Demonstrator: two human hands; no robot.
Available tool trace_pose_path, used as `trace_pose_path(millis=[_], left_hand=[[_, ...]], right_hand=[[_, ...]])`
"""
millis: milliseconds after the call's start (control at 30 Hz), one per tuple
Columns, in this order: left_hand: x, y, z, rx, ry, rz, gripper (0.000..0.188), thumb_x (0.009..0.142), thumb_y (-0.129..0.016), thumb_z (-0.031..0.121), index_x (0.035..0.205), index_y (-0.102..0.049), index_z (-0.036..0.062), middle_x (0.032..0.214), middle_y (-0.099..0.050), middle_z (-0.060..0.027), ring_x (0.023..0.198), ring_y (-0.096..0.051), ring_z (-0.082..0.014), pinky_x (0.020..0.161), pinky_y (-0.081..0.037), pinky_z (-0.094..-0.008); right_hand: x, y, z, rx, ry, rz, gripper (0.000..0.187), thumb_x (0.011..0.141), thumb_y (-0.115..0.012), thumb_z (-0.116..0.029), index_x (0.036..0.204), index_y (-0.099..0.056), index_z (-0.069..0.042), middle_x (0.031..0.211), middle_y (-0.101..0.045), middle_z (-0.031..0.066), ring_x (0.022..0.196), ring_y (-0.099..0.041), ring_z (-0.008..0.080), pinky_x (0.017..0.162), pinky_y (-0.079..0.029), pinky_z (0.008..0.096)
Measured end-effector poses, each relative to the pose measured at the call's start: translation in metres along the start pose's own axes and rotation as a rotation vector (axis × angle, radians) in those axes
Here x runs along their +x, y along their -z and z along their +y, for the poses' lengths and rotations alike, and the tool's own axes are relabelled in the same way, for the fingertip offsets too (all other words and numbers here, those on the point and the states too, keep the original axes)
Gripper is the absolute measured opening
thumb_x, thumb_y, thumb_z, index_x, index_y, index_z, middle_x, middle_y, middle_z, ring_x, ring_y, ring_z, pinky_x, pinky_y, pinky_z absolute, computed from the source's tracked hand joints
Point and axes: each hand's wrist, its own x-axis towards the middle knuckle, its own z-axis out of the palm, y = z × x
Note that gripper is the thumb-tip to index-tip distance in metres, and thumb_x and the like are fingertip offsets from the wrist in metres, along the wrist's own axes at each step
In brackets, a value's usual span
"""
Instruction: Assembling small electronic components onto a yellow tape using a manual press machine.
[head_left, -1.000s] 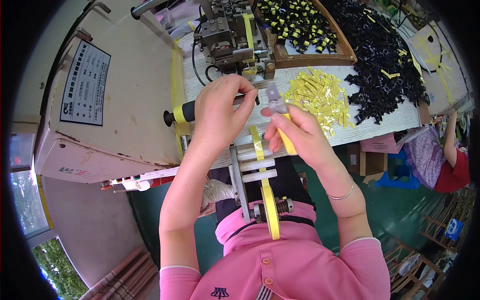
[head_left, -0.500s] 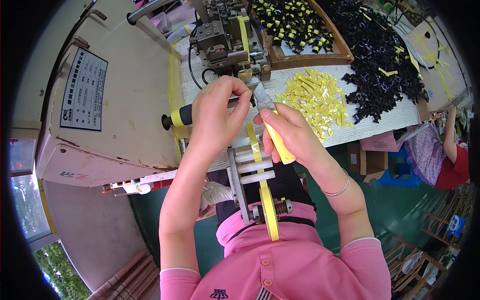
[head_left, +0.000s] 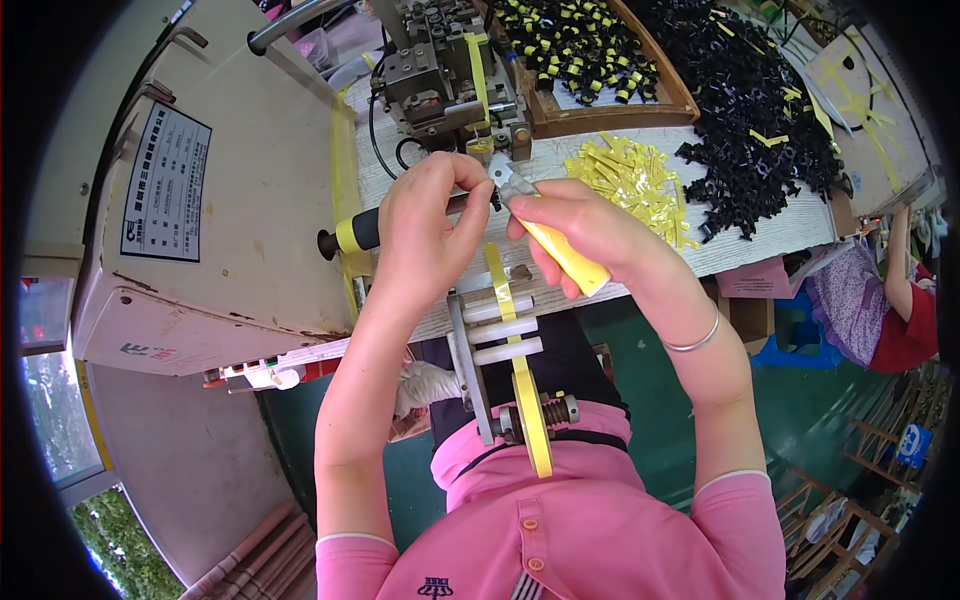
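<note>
My left hand (head_left: 430, 230) is raised over the near edge of the bench, thumb and forefinger pinched on a small black piece (head_left: 496, 203), mostly hidden by the fingertips. Wrapped in my right hand (head_left: 585, 225) is a utility knife (head_left: 568, 258) with a yellow handle. Its grey blade (head_left: 512, 182) slants up and left, right beside the pinched fingertips; whether it touches the black piece I cannot tell. Just beyond both hands stands a metal machine (head_left: 415, 75) with a yellow strip running down its front. A dark cylindrical bar (head_left: 365, 230) with a yellow band passes behind my left hand.
Cut yellow strips (head_left: 625, 180) lie heaped right of the knife, beside a large pile of black parts (head_left: 755, 140). A wooden tray (head_left: 620, 123) holds black-and-yellow pieces. Below my hands, yellow tape (head_left: 535, 425) runs over white rollers (head_left: 505, 330). A big beige cabinet (head_left: 270, 200) stands left.
The knife has tilted: its blade now leans left toward my left fingertips and its handle end has swung right. My right wrist has shifted right; my left hand keeps its pinch.
</note>
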Motion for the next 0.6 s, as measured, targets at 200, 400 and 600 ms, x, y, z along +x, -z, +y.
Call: trace_pose_path(millis=[200, 400, 600], left_hand=[[-0.001, 0.001, 0.001, 0.025, -0.024, -0.002, 0.013, 0.076, -0.064, 0.001, 0.081, -0.053, 0.0032, 0.081, -0.061, -0.0078, 0.074, -0.061, -0.0265, 0.066, -0.047, -0.0358], [0.000, 0.001, 0.007, -0.004, 0.031, -0.016, 0.011, 0.080, -0.062, -0.001, 0.084, -0.052, 0.0011, 0.085, -0.061, -0.0083, 0.077, -0.059, -0.0209, 0.072, -0.047, -0.0311], [0.003, 0.005, 0.014, -0.101, 0.095, -0.047, 0.007, 0.085, -0.059, 0.000, 0.081, -0.053, -0.0011, 0.083, -0.060, -0.0068, 0.077, -0.055, -0.0134, 0.074, -0.045, -0.0262]], right_hand=[[0.001, 0.006, -0.006, -0.040, 0.001, -0.052, 0.040, 0.092, -0.053, -0.040, 0.089, -0.056, -0.001, 0.052, -0.054, 0.0092, 0.035, -0.049, 0.0162, 0.032, -0.038, 0.0263], [0.005, 0.008, -0.007, -0.050, 0.005, -0.060, 0.040, 0.093, -0.052, -0.040, 0.089, -0.056, -0.001, 0.052, -0.054, 0.0095, 0.035, -0.050, 0.0166, 0.032, -0.038, 0.0264], [0.005, 0.004, -0.004, -0.016, 0.018, -0.042, 0.040, 0.093, -0.051, -0.040, 0.090, -0.056, -0.001, 0.053, -0.055, 0.0091, 0.035, -0.050, 0.0161, 0.032, -0.039, 0.0258]])
